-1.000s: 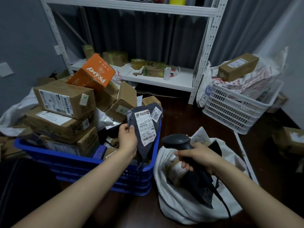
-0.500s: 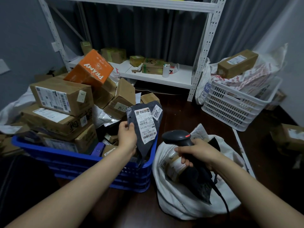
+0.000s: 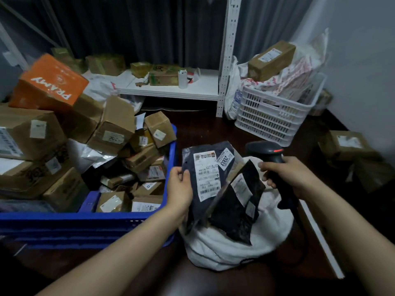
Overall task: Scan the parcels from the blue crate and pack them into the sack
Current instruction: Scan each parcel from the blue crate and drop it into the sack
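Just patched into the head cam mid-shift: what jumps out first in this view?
Centre frame, the left hand holds a dark mailer with white labels over the open white sack, while the right hand grips a black scanner showing a red light, just to the mailer's right. On the left, the blue crate is heaped with cardboard parcels, with a bright orange box perched at the back of the pile.

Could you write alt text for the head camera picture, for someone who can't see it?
A person's left hand holds a dark labelled parcel over a white sack, while the right hand grips a black scanner. A blue crate heaped with cardboard boxes stands at left.
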